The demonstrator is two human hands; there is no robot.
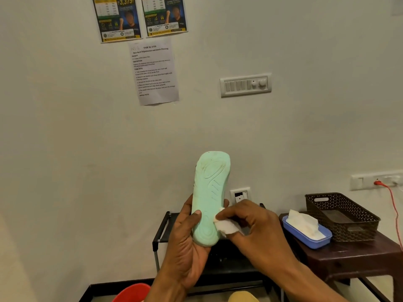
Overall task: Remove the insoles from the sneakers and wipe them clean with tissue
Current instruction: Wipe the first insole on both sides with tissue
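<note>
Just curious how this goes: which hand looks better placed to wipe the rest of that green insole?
The right hand: it pinches the tissue against the insole at its lower edge, while the left hand grips the bottom end, holding it upright.

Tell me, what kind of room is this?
Probably an indoor room set up for shoe cleaning: a black rack by the wall, a task sheet taped up, tissues on a side table.

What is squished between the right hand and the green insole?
A folded white tissue. The right hand pinches it and presses it to the insole, as the head view shows.
</note>
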